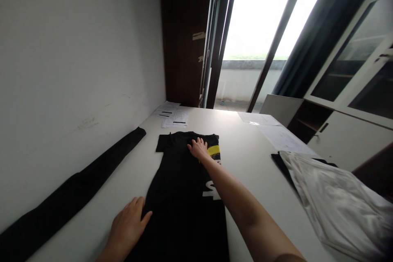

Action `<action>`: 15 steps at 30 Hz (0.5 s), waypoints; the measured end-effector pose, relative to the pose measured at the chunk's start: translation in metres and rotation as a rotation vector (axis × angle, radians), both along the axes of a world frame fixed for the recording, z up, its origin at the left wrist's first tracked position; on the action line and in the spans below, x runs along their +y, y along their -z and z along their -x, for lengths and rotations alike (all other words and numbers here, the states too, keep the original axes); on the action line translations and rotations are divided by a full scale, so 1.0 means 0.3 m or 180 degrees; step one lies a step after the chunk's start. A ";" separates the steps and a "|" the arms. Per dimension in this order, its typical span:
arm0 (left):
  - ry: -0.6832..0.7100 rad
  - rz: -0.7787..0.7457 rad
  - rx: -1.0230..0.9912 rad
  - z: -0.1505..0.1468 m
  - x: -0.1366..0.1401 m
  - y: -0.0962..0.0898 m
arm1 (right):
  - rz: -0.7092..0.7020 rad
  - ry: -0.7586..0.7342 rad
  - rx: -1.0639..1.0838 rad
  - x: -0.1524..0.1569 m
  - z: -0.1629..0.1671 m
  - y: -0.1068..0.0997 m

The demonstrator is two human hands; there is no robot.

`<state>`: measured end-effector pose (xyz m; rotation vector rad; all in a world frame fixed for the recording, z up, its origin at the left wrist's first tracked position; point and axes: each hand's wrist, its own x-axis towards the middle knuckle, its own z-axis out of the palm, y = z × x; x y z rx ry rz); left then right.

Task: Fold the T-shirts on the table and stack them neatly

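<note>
A black T-shirt lies folded lengthwise on the white table. It has a yellow band and white printing along its right side, and a short sleeve shows at its far left. My right hand rests on the far part of the shirt, fingers spread over the cloth beside the yellow band. At the shirt's near left edge is my left hand, its thumb apart from the fingers and lying over the black fabric. The shirt's near end runs out of view at the bottom.
Along the wall on the left lies a long black piece of clothing. Paper sheets are at the table's far left, with more papers at the right edge. A pale, shiny garment overlaps black cloth at the right.
</note>
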<state>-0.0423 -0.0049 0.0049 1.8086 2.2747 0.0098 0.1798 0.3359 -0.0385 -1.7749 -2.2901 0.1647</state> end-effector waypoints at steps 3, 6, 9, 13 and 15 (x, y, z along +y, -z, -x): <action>0.0216 -0.0059 -0.0086 -0.019 0.011 0.014 | -0.0424 -0.0420 0.0185 -0.020 0.119 -0.032; 0.0158 -0.0049 -0.0163 -0.033 0.022 0.004 | -0.0363 -0.0990 0.0453 -0.029 0.274 -0.059; 0.0043 0.0037 -0.0264 -0.046 0.023 -0.025 | -0.0188 -0.0995 0.0664 -0.027 0.431 -0.076; -0.0060 0.0251 -0.0405 -0.055 0.018 -0.050 | 0.0101 -0.0314 0.0568 -0.019 0.590 -0.068; -0.0048 0.0286 -0.0456 -0.053 0.015 -0.050 | -0.0016 -0.0115 0.0429 -0.018 0.639 -0.049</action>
